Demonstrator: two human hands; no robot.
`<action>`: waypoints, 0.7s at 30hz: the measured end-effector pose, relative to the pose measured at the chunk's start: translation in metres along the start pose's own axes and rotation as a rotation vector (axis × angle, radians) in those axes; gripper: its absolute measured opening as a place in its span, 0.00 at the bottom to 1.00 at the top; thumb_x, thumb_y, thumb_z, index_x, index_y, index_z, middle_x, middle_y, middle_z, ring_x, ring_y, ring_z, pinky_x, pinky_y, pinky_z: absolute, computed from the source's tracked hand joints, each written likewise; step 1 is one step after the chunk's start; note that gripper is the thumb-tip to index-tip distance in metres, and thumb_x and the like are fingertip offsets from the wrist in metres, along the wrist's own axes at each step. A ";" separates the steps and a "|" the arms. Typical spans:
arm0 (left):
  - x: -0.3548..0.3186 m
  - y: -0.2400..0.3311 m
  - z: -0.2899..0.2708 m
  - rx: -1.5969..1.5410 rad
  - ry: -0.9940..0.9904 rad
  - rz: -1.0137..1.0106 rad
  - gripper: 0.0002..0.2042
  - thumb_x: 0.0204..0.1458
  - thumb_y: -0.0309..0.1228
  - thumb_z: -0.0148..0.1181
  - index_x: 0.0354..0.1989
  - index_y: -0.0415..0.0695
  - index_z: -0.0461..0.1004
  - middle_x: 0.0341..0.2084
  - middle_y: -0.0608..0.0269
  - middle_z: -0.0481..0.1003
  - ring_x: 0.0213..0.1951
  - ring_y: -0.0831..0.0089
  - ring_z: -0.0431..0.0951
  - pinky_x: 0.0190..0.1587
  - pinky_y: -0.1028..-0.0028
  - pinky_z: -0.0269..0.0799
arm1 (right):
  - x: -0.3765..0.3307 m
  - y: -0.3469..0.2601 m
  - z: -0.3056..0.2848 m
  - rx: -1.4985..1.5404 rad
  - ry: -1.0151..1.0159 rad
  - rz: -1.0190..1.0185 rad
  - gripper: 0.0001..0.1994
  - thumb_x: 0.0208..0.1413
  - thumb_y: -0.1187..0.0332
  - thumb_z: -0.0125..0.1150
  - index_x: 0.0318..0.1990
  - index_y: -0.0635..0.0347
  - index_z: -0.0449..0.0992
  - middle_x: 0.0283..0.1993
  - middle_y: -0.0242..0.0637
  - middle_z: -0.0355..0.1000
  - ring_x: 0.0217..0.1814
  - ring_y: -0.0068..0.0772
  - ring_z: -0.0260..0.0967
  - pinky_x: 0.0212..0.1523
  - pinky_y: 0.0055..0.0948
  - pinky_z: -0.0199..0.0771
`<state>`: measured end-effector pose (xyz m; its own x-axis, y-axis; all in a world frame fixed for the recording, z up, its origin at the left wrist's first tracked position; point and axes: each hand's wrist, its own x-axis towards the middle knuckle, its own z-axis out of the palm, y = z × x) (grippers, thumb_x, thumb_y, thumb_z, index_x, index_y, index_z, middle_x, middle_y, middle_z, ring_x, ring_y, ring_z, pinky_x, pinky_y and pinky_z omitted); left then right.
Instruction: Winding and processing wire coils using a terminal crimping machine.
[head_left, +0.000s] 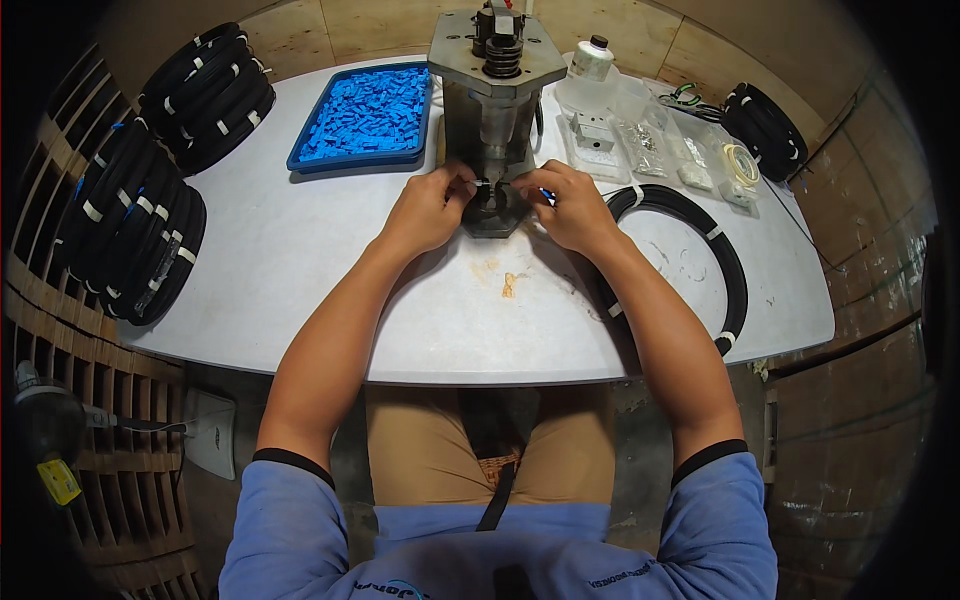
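Note:
A metal press (497, 130) stands at the far middle of the table, with a spring and a dark head on its top plate. Both of my hands reach to its lower opening. My left hand (433, 208) is closed in a pinch at the left of the opening, on a small pale piece (481, 184). From the right, my right hand (568, 207) is closed with its fingertips at the same spot. A small blue piece (547, 197) shows between its fingers. What lies between the two hands is too small to make out.
A blue tray (292, 163) of small blue pieces stands left of the press. A black cable coil (735, 290) lies at right; more coils (130, 235) stack at left. Behind are a white bottle (592, 60) and clear containers (695, 165). An orange-brown scrap (509, 285) lies in front.

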<state>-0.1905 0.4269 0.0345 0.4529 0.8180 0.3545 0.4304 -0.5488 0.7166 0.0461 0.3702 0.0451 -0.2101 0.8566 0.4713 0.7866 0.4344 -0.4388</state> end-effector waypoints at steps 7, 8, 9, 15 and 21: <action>0.001 -0.002 0.000 -0.013 -0.009 -0.010 0.10 0.62 0.30 0.58 0.46 0.37 0.77 0.33 0.49 0.82 0.36 0.58 0.83 0.44 0.65 0.76 | 0.000 -0.001 0.000 0.018 0.001 -0.009 0.15 0.52 0.80 0.65 0.46 0.53 0.84 0.39 0.41 0.77 0.42 0.46 0.78 0.44 0.37 0.78; 0.001 -0.002 0.000 -0.013 -0.009 -0.010 0.10 0.62 0.30 0.58 0.46 0.37 0.77 0.33 0.49 0.82 0.36 0.58 0.83 0.44 0.65 0.76 | 0.000 -0.001 0.000 0.018 0.001 -0.009 0.15 0.52 0.80 0.65 0.46 0.53 0.84 0.39 0.41 0.77 0.42 0.46 0.78 0.44 0.37 0.78; 0.001 -0.002 0.000 0.000 -0.002 -0.001 0.10 0.62 0.30 0.58 0.47 0.37 0.77 0.34 0.48 0.83 0.37 0.58 0.84 0.44 0.65 0.76 | 0.000 -0.001 0.000 0.020 0.000 -0.008 0.15 0.52 0.80 0.64 0.46 0.53 0.84 0.39 0.41 0.77 0.41 0.46 0.78 0.44 0.37 0.78; -0.001 -0.001 0.002 0.031 0.038 0.013 0.10 0.62 0.30 0.59 0.47 0.38 0.78 0.34 0.47 0.82 0.37 0.57 0.84 0.44 0.65 0.76 | 0.000 0.000 0.002 -0.003 0.008 -0.015 0.15 0.52 0.80 0.64 0.46 0.53 0.84 0.39 0.41 0.77 0.41 0.47 0.77 0.43 0.38 0.78; 0.000 0.002 0.001 0.026 0.031 -0.002 0.10 0.62 0.31 0.59 0.47 0.38 0.78 0.33 0.47 0.82 0.36 0.56 0.83 0.44 0.64 0.76 | 0.000 0.001 0.001 -0.020 0.018 -0.029 0.14 0.54 0.79 0.64 0.46 0.53 0.84 0.39 0.41 0.77 0.41 0.48 0.77 0.43 0.39 0.77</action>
<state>-0.1892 0.4252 0.0351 0.4276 0.8237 0.3724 0.4516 -0.5516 0.7013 0.0460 0.3708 0.0438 -0.2224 0.8383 0.4977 0.7916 0.4533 -0.4097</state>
